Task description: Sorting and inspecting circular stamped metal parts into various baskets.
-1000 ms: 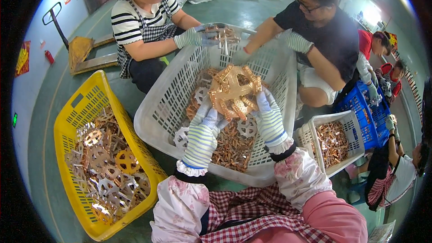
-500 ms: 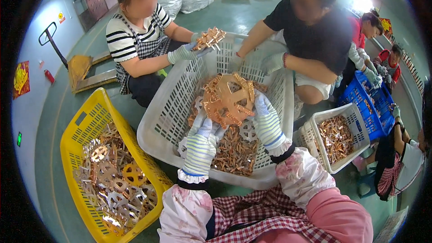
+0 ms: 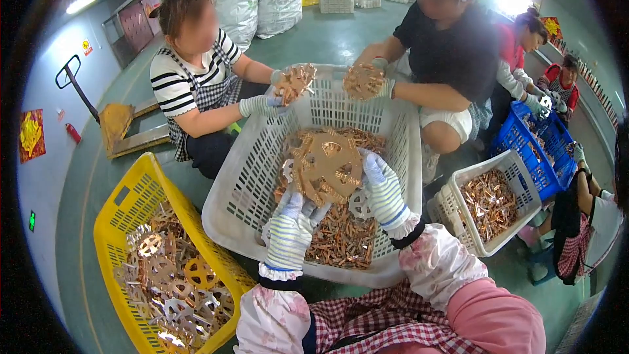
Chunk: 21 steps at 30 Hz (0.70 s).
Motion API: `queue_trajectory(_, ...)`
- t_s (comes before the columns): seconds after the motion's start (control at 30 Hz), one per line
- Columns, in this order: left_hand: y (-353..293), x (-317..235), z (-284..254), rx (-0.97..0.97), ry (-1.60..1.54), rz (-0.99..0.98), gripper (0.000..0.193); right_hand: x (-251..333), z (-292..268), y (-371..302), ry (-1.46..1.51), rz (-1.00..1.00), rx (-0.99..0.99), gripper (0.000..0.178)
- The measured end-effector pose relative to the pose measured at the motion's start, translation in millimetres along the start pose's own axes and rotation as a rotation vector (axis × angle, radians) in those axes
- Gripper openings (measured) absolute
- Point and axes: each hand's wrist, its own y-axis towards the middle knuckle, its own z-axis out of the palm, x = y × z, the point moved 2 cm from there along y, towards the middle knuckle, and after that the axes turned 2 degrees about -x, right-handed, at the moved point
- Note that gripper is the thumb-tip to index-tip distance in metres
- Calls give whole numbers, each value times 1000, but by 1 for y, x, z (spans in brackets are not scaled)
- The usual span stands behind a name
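Observation:
Between my two gloved hands I hold a round copper-coloured metal plate (image 3: 327, 165) with cut-outs and small pieces round its rim. My left hand (image 3: 293, 219) grips its lower left edge, and my right hand (image 3: 386, 187) grips its right edge. Both wear striped knit gloves. Below the plate stands a white slatted basket (image 3: 236, 177), its bottom covered with small copper-coloured strips (image 3: 337, 239). A few grey toothed rings (image 3: 360, 204) lie among them, partly hidden by the plate and my hands.
At my left a yellow basket (image 3: 124, 219) holds many flat metal rings. A smaller white basket (image 3: 458, 213) of copper pieces and a blue crate (image 3: 524, 151) stand at right. Across from me, one co-worker (image 3: 200, 72) and another co-worker (image 3: 439, 59) hold metal pieces over the basket.
The plate has turned in my hands and now shows a flatter face. The right co-worker's hands have risen out of the basket holding a round metal piece. The view has shifted slightly.

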Motion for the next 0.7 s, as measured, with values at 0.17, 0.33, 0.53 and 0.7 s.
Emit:
queue_trajectory(0.17, -6, 1, 9, 25, 129, 30, 48, 6, -3, -2, -58, 47, -52, 34)
queue_trajectory(0.33, -6, 1, 7, -3, 147, 56, 45, 5, -4, 0, -63, 85, -50, 32)
queue_trajectory(0.53, -6, 1, 13, -31, 155, 64, 42, 9, -2, 0, -79, 80, -59, 31)
queue_trajectory(0.7, -1, -1, 14, 13, 108, 28, 48, -6, -11, 9, 45, 82, -6, 31)
